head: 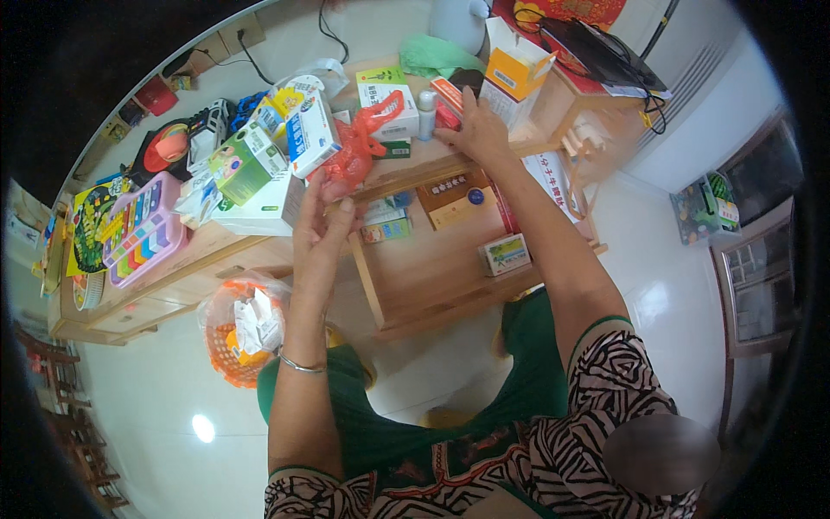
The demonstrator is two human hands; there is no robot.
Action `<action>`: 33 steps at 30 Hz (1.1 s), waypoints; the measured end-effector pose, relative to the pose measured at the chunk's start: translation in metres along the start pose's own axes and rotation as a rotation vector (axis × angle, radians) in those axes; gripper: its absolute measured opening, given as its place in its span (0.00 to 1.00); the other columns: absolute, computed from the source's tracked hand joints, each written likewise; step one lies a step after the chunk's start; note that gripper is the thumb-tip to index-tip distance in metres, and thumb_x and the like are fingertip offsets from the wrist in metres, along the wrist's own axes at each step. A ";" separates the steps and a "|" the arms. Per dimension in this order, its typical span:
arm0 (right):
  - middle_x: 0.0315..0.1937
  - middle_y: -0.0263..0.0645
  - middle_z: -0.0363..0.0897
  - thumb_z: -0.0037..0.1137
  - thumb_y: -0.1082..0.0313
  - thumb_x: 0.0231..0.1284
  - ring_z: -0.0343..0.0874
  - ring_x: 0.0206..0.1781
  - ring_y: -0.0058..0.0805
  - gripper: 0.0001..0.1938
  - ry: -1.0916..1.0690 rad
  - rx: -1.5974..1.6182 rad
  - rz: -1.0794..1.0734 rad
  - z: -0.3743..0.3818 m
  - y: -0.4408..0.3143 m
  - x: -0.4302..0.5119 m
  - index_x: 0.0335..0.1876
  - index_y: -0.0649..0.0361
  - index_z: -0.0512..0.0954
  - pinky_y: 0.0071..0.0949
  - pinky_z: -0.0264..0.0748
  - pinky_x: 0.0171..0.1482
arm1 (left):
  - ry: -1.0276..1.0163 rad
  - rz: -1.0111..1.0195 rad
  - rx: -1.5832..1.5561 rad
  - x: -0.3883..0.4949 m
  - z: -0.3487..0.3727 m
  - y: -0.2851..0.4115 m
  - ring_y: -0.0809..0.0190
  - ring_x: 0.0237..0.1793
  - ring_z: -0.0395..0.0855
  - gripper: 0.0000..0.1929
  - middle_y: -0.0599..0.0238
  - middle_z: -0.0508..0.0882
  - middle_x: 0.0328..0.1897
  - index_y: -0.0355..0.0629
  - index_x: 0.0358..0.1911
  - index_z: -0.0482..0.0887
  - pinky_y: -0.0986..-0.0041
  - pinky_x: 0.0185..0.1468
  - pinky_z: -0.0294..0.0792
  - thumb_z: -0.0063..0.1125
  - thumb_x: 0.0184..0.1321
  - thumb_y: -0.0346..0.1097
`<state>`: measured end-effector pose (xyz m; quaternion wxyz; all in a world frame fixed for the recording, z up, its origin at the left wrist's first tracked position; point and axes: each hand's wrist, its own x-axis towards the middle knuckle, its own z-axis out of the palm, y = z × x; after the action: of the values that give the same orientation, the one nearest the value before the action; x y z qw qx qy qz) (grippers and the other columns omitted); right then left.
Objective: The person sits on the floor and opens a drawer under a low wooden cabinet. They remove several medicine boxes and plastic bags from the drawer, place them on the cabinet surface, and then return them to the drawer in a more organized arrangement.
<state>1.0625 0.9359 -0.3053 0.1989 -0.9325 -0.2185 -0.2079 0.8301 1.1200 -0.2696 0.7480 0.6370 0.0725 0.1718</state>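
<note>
My left hand [322, 217] is palm up with fingers apart, at the cabinet's front edge beside a red plastic bag [353, 159]. My right hand [478, 126] reaches over the cabinet top, its fingers at an orange-and-white box [447, 96] and a small red packet [446, 118]; whether it grips either cannot be told. A small white-capped bottle [426, 115] stands just left of it. Behind the red bag are a white-and-green box [389, 97] and a blue-and-white box [312, 133]. Below my hands, a pulled-out wooden drawer [428, 285] holds a brown box [454, 201] and several small boxes.
An open orange-and-white carton [515, 78] stands right of my right hand. Left are a green box [246, 162], a white box [262, 207] and a toy xylophone [144, 227]. An orange waste basket [227, 357] with a plastic liner stands on the floor, left of the drawer.
</note>
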 end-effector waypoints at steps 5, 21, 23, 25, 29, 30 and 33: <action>0.43 0.56 0.72 0.61 0.48 0.47 0.76 0.43 0.52 0.35 0.026 0.036 -0.053 -0.031 0.012 -0.017 0.56 0.65 0.65 0.43 0.75 0.41 | 0.028 -0.023 0.044 0.001 0.003 -0.001 0.61 0.47 0.79 0.29 0.60 0.73 0.57 0.47 0.66 0.57 0.74 0.47 0.71 0.51 0.62 0.39; 0.58 0.41 0.67 0.68 0.51 0.36 0.69 0.59 0.40 0.36 -1.205 -0.335 -0.404 0.033 0.106 -0.150 0.60 0.33 0.68 0.38 0.70 0.55 | 0.008 -0.075 0.016 0.002 0.012 -0.007 0.62 0.47 0.77 0.31 0.58 0.71 0.58 0.43 0.66 0.56 0.74 0.48 0.70 0.54 0.61 0.35; 0.52 0.41 0.74 0.67 0.49 0.38 0.72 0.57 0.39 0.34 -1.182 -0.166 -0.213 0.038 0.107 -0.156 0.59 0.37 0.70 0.37 0.70 0.55 | 0.002 -0.073 0.021 0.003 0.012 -0.008 0.62 0.47 0.77 0.31 0.58 0.71 0.58 0.43 0.66 0.56 0.74 0.47 0.70 0.54 0.61 0.35; 0.51 0.42 0.75 0.68 0.47 0.35 0.74 0.53 0.40 0.34 -1.217 -0.300 -0.134 0.050 0.105 -0.159 0.57 0.37 0.72 0.38 0.72 0.53 | -0.005 -0.069 0.012 0.004 0.013 -0.009 0.62 0.47 0.78 0.31 0.58 0.71 0.57 0.43 0.66 0.56 0.74 0.47 0.70 0.54 0.61 0.35; 0.52 0.43 0.74 0.64 0.42 0.38 0.75 0.52 0.42 0.34 -1.267 -0.337 -0.143 0.070 0.104 -0.161 0.57 0.41 0.71 0.37 0.73 0.52 | 0.004 -0.075 0.016 0.003 0.012 -0.008 0.61 0.46 0.78 0.31 0.58 0.72 0.56 0.42 0.66 0.56 0.74 0.46 0.70 0.54 0.61 0.35; 0.52 0.43 0.74 0.64 0.41 0.38 0.75 0.53 0.41 0.35 -1.315 -0.359 -0.156 0.074 0.102 -0.159 0.57 0.42 0.71 0.38 0.73 0.52 | 0.003 -0.072 0.017 0.002 0.011 -0.008 0.61 0.46 0.78 0.31 0.58 0.72 0.56 0.42 0.66 0.56 0.74 0.46 0.70 0.54 0.61 0.35; 0.52 0.45 0.74 0.63 0.38 0.36 0.74 0.54 0.40 0.35 -1.361 -0.361 -0.187 0.077 0.095 -0.155 0.56 0.42 0.73 0.38 0.71 0.53 | 0.006 -0.060 0.016 0.001 0.008 -0.006 0.61 0.46 0.78 0.31 0.58 0.72 0.56 0.42 0.66 0.57 0.75 0.46 0.70 0.54 0.61 0.35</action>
<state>1.0052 0.8424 -0.4699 -0.1582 -0.8511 -0.3356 0.3714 0.8347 1.1117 -0.2743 0.7473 0.6400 0.0952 0.1509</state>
